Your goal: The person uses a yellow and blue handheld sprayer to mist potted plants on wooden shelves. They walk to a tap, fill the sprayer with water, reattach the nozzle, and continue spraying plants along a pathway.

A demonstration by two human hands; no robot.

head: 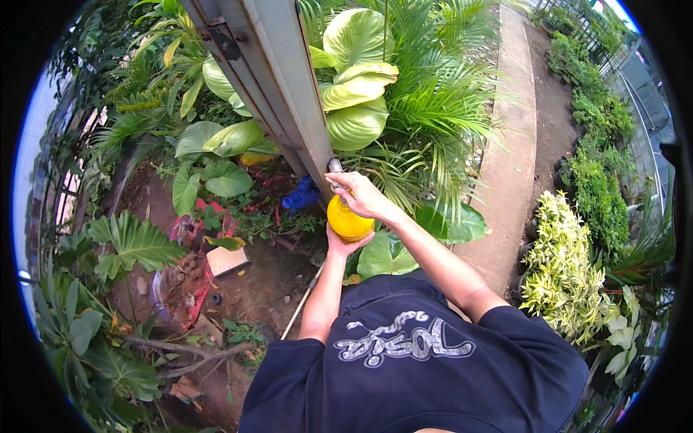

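Observation:
My left hand [346,245] cups a round yellow container [349,219] from below, palm up. Above it, the fingers and thumb of my right hand [360,195] are around a small pale or clear fitting at the container's top. Whether that fitting belongs to the container or to the metal pipe end [335,164] just beyond it, I cannot tell. Both stand right beside the foot of a grey metal post [292,92]. A blue plastic object [301,195] lies on the far side, left of the post's foot.
Broad-leaved plants [357,92] and palm fronds [438,97] crowd round the post. A concrete path [506,162] runs along the right, with potted shrubs [566,265] beyond it. On the soil at left lie a pale block [226,260] and branches [200,360]; a thin pole [303,300] leans near my left arm.

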